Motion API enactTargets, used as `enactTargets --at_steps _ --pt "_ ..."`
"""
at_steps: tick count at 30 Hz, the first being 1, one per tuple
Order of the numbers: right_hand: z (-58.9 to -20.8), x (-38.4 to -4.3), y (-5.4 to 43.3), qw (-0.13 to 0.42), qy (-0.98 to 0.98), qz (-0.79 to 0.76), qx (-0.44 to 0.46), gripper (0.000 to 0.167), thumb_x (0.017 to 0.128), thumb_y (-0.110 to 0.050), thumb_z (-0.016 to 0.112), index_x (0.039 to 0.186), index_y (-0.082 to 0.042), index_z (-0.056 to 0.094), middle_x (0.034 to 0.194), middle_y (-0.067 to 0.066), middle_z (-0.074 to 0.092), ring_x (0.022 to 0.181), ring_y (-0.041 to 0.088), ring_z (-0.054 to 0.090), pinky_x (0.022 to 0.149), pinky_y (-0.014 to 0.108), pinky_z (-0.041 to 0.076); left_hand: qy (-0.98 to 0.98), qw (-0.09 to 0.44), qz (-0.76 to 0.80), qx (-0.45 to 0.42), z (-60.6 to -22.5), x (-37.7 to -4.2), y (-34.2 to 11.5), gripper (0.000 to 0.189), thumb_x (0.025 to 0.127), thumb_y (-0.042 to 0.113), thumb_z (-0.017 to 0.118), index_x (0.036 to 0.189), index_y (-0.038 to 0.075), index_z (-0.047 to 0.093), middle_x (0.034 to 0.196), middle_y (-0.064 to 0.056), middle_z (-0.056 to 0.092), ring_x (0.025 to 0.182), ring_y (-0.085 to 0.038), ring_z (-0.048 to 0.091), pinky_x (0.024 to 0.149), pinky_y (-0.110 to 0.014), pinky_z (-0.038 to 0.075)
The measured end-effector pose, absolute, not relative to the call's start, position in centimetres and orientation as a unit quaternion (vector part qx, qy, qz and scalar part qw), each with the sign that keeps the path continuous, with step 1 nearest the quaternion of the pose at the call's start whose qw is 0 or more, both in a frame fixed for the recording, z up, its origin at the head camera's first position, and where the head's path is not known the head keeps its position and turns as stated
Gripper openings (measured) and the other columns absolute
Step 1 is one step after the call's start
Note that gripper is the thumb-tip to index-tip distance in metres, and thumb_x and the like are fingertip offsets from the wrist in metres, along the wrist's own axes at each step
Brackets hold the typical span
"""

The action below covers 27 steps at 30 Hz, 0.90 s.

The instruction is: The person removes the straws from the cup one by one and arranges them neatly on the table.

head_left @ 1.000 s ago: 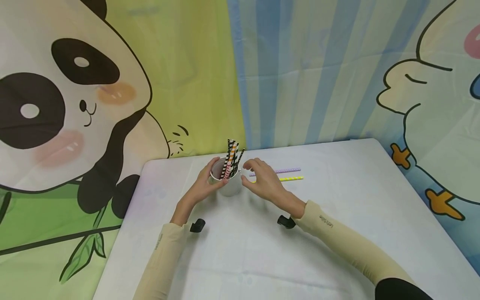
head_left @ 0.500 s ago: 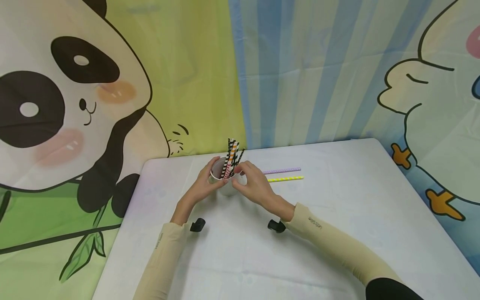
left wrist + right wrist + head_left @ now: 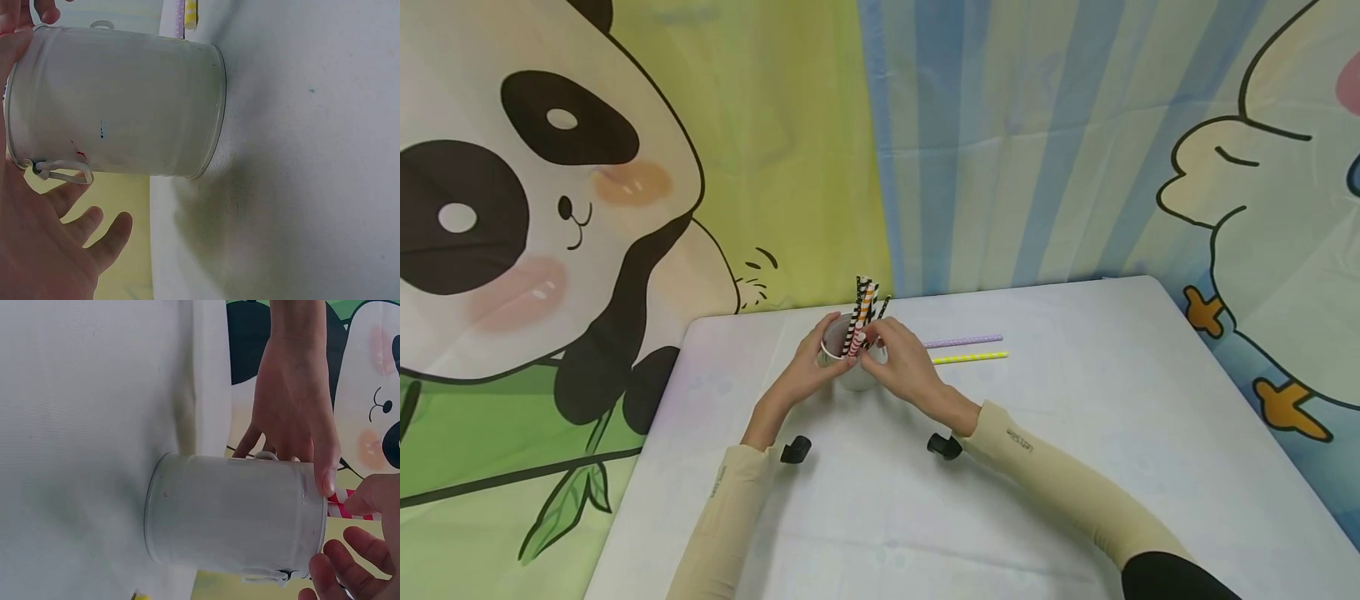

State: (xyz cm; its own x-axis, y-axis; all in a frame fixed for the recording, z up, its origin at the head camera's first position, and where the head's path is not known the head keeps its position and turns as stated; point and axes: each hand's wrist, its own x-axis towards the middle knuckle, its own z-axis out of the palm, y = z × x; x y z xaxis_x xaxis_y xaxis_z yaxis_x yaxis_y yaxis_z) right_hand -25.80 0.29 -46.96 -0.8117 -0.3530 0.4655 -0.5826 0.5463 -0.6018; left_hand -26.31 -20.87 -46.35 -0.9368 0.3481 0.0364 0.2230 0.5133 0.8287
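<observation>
A white metal pail (image 3: 859,380) stands upright near the table's back edge. Several patterned paper straws (image 3: 866,302) lean inside it, some black and white, others orange or pink striped. My left hand (image 3: 808,358) grips the pail's rim from the left; in the left wrist view a small loop handle (image 3: 65,169) shows on its side. My right hand (image 3: 906,365) is at the rim's right side by the straws, with thumb and bent fingers apart. The right wrist view shows its thumb beside a red-and-white striped straw (image 3: 335,510); contact is unclear.
A purple dotted straw (image 3: 967,342) and a yellow patterned straw (image 3: 973,357) lie on the white table (image 3: 1075,400), right of the pail. Panda-print cloth (image 3: 797,167) hangs behind the table. Black wrist mounts (image 3: 945,447) stick out below both wrists.
My right hand has moved left to the straws at the pail's rim, uncovering more of the purple and yellow straws. My left hand and the pail have stayed put.
</observation>
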Motion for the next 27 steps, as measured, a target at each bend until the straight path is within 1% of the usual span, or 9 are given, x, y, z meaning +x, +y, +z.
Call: enactTargets --at_steps 6,12,17,21,24,27 --pt "-47.1 -26.0 0.0 0.139 -0.871 0.387 0.27 0.017 0.091 -0.02 0.069 0.104 -0.012 0.063 0.1 0.006 0.063 0.091 0.025 0.061 0.078 0.032 0.049 0.865 0.067 0.469 0.166 -46.5 -26.4 -21.0 0.085 0.092 0.025 0.071 0.16 0.015 0.021 0.153 -0.022 0.039 0.136 -0.04 0.044 0.107 -0.058 0.04" --pt "-47.1 -25.9 -0.1 0.149 -0.87 0.384 0.271 0.016 0.091 -0.02 0.07 0.104 -0.012 0.064 0.101 0.007 0.064 0.089 0.017 0.057 0.077 0.031 0.049 0.86 0.066 0.476 0.171 -46.6 -26.4 -21.0 0.085 0.092 0.024 0.071 0.16 0.014 0.021 0.153 -0.021 0.04 0.136 -0.039 0.045 0.108 -0.057 0.04" --pt "-47.0 -25.8 -0.1 0.15 -0.866 0.39 0.273 0.017 0.091 -0.019 0.07 0.104 -0.009 0.066 0.102 0.01 0.064 0.089 0.023 0.059 0.076 0.033 0.049 0.863 0.064 0.472 0.17 -46.5 -26.4 -20.9 0.084 0.092 0.024 0.07 0.16 0.013 0.022 0.154 -0.022 0.039 0.137 -0.039 0.043 0.109 -0.058 0.038" --pt "-47.0 -25.8 -0.1 0.149 -0.869 0.387 0.27 0.017 0.092 -0.02 0.071 0.104 -0.01 0.067 0.101 0.005 0.063 0.09 0.025 0.061 0.076 0.032 0.049 0.866 0.065 0.467 0.169 -46.7 -26.6 -20.9 0.084 0.092 0.024 0.07 0.159 0.013 0.022 0.153 -0.022 0.039 0.136 -0.039 0.044 0.109 -0.058 0.039" --pt "-47.0 -25.8 -0.1 0.148 -0.869 0.388 0.267 0.016 0.092 -0.02 0.071 0.105 -0.011 0.066 0.101 0.003 0.062 0.09 0.024 0.061 0.076 0.031 0.049 0.865 0.062 0.469 0.167 -48.2 -27.4 -21.3 0.086 0.091 0.024 0.071 0.16 0.015 0.021 0.154 -0.021 0.039 0.137 -0.039 0.043 0.109 -0.059 0.039" --pt "-46.9 -25.7 0.0 0.151 -0.867 0.393 0.268 0.015 0.092 -0.02 0.07 0.104 -0.012 0.066 0.1 0.006 0.062 0.088 0.022 0.06 0.075 0.031 0.049 0.864 0.056 0.471 0.166 -49.9 -28.3 -21.8 0.088 0.091 0.027 0.072 0.161 0.019 0.019 0.155 -0.019 0.038 0.138 -0.039 0.042 0.109 -0.06 0.038"
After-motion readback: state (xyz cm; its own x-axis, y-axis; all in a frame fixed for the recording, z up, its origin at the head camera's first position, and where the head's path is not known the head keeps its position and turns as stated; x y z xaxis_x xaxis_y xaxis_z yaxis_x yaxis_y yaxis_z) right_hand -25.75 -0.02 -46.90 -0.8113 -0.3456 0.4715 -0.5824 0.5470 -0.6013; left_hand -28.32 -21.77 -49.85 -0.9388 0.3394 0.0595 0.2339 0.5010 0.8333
